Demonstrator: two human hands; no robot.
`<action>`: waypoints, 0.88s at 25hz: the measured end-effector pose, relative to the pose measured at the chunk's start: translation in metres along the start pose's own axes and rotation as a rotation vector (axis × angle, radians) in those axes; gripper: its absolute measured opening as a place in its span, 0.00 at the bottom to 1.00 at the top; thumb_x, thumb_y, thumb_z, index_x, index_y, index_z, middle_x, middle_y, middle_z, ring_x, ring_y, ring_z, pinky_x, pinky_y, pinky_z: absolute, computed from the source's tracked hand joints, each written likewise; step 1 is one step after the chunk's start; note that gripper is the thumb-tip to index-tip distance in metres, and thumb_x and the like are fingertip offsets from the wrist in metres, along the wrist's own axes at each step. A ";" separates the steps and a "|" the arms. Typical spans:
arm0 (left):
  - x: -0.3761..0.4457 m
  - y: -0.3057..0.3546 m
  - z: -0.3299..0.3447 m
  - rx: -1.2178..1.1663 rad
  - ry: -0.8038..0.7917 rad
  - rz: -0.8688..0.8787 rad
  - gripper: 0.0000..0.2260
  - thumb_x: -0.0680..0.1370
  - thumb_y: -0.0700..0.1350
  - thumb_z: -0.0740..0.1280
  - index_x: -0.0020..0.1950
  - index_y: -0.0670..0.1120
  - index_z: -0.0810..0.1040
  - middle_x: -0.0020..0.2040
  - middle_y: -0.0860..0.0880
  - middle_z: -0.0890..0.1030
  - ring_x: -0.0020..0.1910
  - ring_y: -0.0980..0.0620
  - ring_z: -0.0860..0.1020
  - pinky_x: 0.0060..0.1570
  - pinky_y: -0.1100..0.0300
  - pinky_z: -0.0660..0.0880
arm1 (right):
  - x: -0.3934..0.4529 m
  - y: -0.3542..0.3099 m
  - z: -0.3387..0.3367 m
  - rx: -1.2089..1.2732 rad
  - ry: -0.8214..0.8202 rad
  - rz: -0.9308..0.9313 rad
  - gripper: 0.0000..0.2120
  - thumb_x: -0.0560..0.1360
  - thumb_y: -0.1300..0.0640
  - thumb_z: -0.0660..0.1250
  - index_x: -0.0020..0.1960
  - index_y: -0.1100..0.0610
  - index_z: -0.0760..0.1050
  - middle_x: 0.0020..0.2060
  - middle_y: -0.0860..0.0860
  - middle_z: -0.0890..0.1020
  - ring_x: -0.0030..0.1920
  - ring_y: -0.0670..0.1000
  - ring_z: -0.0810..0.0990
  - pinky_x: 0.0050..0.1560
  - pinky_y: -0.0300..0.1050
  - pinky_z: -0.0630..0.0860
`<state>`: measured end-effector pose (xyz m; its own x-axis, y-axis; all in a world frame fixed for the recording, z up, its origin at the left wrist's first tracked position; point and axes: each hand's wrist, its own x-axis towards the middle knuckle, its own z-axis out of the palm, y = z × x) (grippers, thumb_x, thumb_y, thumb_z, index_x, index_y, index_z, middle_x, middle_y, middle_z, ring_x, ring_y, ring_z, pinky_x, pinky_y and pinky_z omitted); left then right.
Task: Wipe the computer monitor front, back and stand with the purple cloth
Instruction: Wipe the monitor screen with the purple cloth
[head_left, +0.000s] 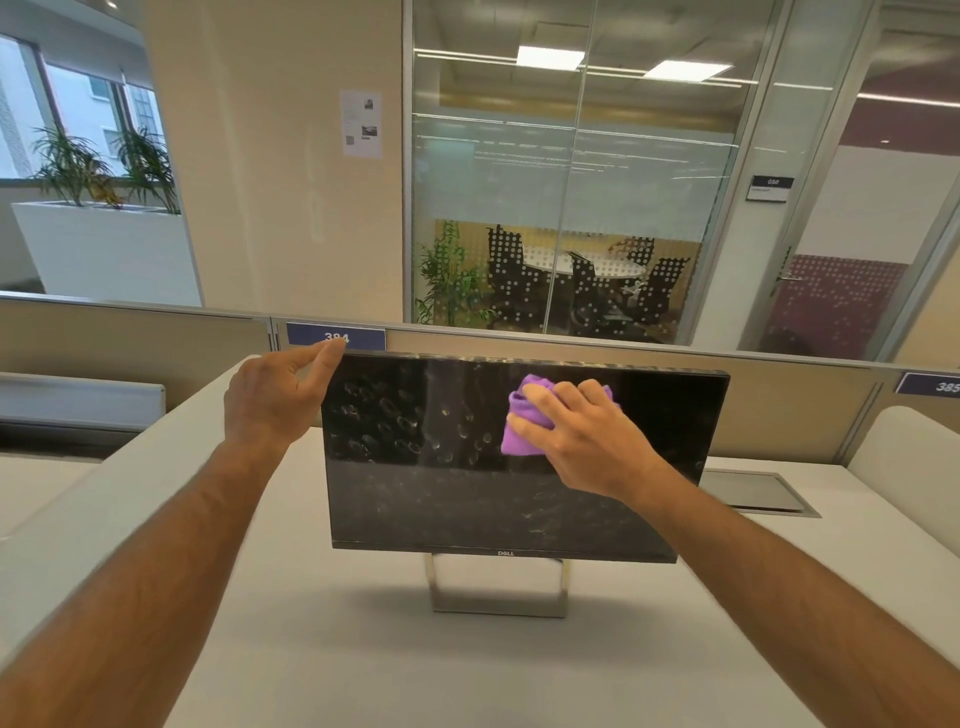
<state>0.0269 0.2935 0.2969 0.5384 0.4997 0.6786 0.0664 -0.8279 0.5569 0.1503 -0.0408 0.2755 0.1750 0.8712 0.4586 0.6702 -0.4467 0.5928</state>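
A black monitor (447, 467) stands on a silver stand (498, 597) in the middle of a white desk (363, 665), its dark screen facing me with smudges on the left half. My right hand (576, 436) presses the bunched purple cloth (519, 421) against the upper right part of the screen, fingers curled over it. At the monitor's top left corner, my left hand (280, 395) has its fingertips touching the edge of the frame. The back of the monitor is hidden.
A beige partition (779, 415) with blue number labels runs behind the desk. A grey cable hatch (753, 491) lies in the desk at the right. A white side panel (904, 462) rises at the far right; glass-walled rooms stand beyond.
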 end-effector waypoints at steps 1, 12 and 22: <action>0.000 0.000 0.000 -0.001 -0.002 0.000 0.24 0.79 0.64 0.57 0.60 0.50 0.82 0.57 0.46 0.84 0.51 0.44 0.81 0.50 0.49 0.78 | 0.000 0.003 -0.001 -0.014 -0.005 -0.034 0.30 0.68 0.53 0.76 0.68 0.54 0.72 0.67 0.61 0.72 0.58 0.61 0.74 0.52 0.57 0.75; 0.002 -0.001 -0.002 -0.024 -0.028 -0.017 0.25 0.79 0.63 0.57 0.54 0.47 0.85 0.52 0.45 0.85 0.43 0.54 0.74 0.43 0.57 0.73 | 0.029 0.001 -0.013 0.064 0.061 0.326 0.28 0.69 0.54 0.73 0.68 0.54 0.71 0.67 0.61 0.71 0.57 0.62 0.74 0.51 0.58 0.73; 0.009 -0.004 -0.006 -0.092 -0.106 -0.125 0.31 0.77 0.67 0.55 0.28 0.43 0.70 0.26 0.47 0.72 0.28 0.50 0.69 0.32 0.64 0.62 | 0.041 -0.021 -0.007 -0.030 -0.043 -0.027 0.27 0.71 0.53 0.72 0.68 0.53 0.70 0.67 0.60 0.71 0.59 0.61 0.73 0.53 0.58 0.73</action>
<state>0.0262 0.3033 0.3036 0.6166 0.5638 0.5495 0.0638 -0.7314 0.6789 0.1385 0.0023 0.2866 0.1883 0.8907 0.4137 0.6535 -0.4281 0.6242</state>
